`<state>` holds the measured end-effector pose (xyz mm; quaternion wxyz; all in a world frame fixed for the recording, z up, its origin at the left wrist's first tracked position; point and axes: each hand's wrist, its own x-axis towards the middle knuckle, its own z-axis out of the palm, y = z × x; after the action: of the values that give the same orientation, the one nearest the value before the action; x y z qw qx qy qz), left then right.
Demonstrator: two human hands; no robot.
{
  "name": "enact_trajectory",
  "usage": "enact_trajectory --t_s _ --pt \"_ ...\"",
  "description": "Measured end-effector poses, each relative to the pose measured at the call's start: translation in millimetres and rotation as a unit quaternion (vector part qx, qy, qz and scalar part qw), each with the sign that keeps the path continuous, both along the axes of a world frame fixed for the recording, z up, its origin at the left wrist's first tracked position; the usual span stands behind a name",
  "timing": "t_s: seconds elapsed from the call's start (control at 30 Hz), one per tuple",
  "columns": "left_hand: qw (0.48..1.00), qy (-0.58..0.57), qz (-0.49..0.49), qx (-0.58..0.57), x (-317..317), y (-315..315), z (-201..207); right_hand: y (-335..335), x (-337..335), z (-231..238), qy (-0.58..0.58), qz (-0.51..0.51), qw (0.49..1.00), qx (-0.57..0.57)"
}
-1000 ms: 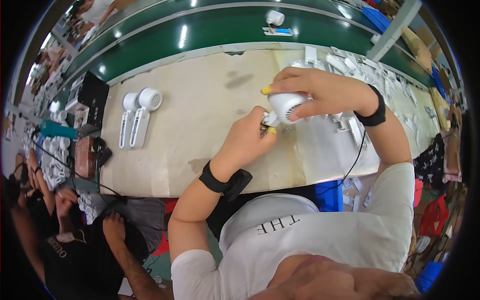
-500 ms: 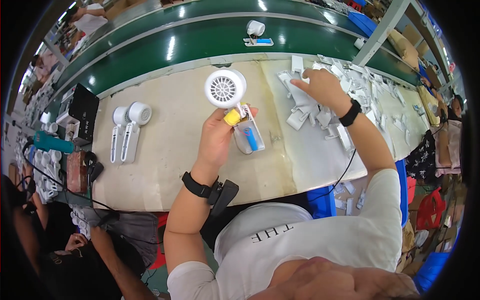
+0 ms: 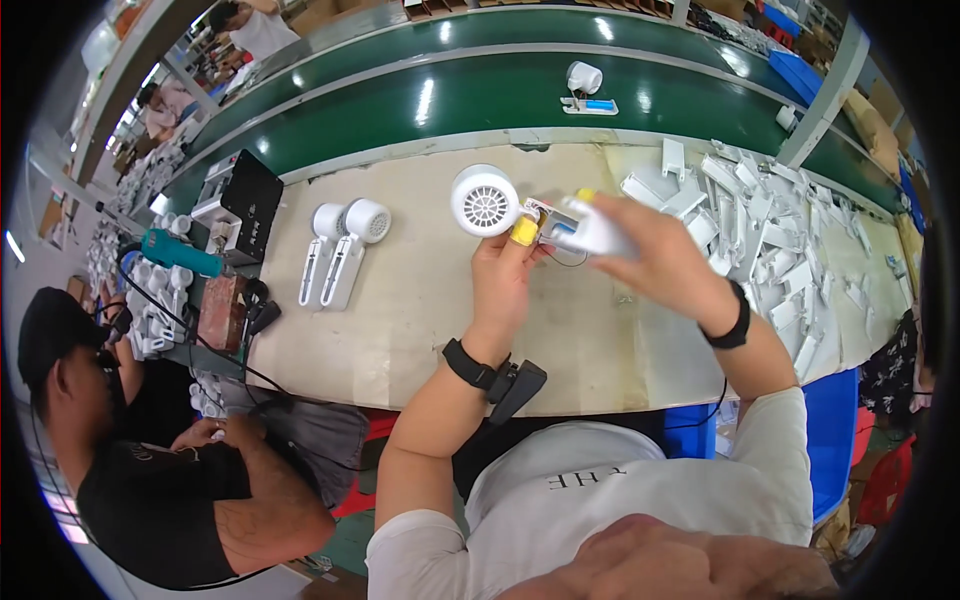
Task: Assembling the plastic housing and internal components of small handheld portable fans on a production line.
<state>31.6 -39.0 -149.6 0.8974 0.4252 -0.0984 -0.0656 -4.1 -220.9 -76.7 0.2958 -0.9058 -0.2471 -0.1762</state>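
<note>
My left hand (image 3: 500, 280) grips a white handheld fan (image 3: 485, 200) near its neck, with its round grille on the left. Something yellow covers the thumb tip. The fan's handle is open and points right; part of a blue battery (image 3: 564, 229) shows inside. My right hand (image 3: 668, 255) is closed on a white handle cover (image 3: 600, 236), held over the outer end of the open handle. The cover is blurred, and whether it touches the handle I cannot tell. A small yellow patch shows by the right fingertips.
Two white fans (image 3: 345, 255) lie on the left of the table. White plastic handle parts (image 3: 765, 220) are heaped on the right. Beyond runs a green conveyor (image 3: 480, 90) carrying an open fan (image 3: 588, 92). A teal power tool (image 3: 180, 252) and a seated co-worker (image 3: 150, 450) are at left.
My right hand has come from the heap of parts to the fan, bringing a white cover. The fan's handle has turned to point more to the right. The whole view has shifted.
</note>
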Motion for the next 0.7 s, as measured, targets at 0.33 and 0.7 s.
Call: enact_trajectory --t_s 0.33,0.7 --pt "0.997 -0.026 0.038 -0.064 -13 -9 7 41 -1 -14 -0.109 -0.008 0.994 -0.024" --pt "0.984 -0.134 0.089 -0.070 -18 21 24 24 -1 -28 0.251 0.121 0.920 0.275"
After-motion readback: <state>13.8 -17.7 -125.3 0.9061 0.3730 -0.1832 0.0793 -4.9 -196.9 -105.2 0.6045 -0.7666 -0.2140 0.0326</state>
